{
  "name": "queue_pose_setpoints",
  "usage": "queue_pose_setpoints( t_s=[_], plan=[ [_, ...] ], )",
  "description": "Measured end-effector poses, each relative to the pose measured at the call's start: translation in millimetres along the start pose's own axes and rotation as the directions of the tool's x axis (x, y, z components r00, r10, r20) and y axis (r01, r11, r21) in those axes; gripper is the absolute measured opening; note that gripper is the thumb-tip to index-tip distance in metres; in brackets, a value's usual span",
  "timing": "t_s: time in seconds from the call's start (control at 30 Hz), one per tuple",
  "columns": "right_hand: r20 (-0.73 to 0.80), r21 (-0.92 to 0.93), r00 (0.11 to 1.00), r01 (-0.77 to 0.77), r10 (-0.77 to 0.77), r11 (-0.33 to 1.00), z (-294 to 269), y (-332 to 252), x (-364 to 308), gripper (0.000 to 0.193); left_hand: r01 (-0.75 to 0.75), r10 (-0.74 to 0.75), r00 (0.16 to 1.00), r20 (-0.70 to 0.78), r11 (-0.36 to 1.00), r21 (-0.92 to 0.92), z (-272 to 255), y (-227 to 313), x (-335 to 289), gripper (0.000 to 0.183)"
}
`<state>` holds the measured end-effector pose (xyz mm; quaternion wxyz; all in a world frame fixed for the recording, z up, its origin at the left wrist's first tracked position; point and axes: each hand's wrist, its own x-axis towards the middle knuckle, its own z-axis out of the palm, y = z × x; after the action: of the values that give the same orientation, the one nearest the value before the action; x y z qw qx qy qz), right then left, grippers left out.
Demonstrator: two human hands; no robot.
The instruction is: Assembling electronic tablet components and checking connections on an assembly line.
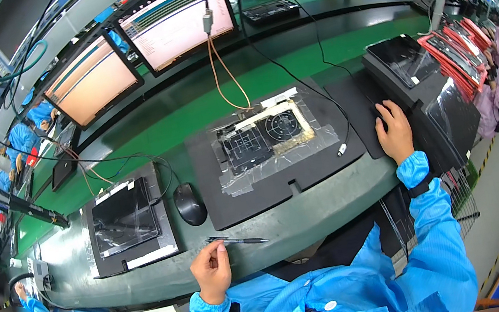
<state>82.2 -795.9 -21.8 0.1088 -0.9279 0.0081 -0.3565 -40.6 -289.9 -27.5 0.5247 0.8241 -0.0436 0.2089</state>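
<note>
Currently, left hand point(211, 272) over the near edge of the green bench point(346, 189), fingers curled, thumb and forefinger close together at the left end of a dark pen point(246, 241); cannot tell whether they grip it. Pen lies flat, near the black mouse point(189, 206).

Right hand point(396, 136) palm down at the right side of a black mat point(361, 122), fingers bent and loosely spread; no grasp visible, dark area beneath the fingers unclear.

Between the hands, farther in: black foam board point(257, 204) bearing a dark panel point(243, 148) with clear tape around it, orange-tan cable point(215, 73) running down to its upper edge. Film-covered tablet point(122, 218) left of the mouse. Two lit monitors point(177, 27) stand behind.
</note>
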Motion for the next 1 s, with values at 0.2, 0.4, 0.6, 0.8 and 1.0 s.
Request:
queue_pose_setpoints(
  t_s=[0.2,0.4,0.6,0.8,1.0],
  plan=[
    [-0.201,0.052,0.969,0.159,-0.146,0.986,-23.1,-26.1,3.9,0.038,0.026,-0.023,0.999,-0.037,0.998,0.061,-0.8,0.7,-0.2,0.01],
    [-0.238,-0.1,0.917,0.305,-0.321,0.947,-110.1,-28.8,-17.9,0.031,-0.004,0.005,1.0,-0.02,0.999,0.033,-3.5,-6.4,2.2,0.013],
    [0.205,-0.57,0.976,0.054,0.078,0.82,-164.7,73.3,-28.5,0.064,0.05,-0.053,0.997,0.05,0.997,0.053,-6.0,-13.6,3.0,0.016],
    [0.076,-0.596,0.996,0.075,-0.037,0.8,-149.2,59.7,-46.4,0.054,-0.053,0.055,0.998,-0.035,0.996,0.066,-3.8,-12.8,-1.7,0.019],
    [-0.172,-0.572,0.935,0.161,-0.31,0.804,-186.6,23.5,-29.9,0.036,0.1,-0.089,0.991,0.097,0.988,-0.12,-15.3,5.0,-12.7,0.013]
  ],
)
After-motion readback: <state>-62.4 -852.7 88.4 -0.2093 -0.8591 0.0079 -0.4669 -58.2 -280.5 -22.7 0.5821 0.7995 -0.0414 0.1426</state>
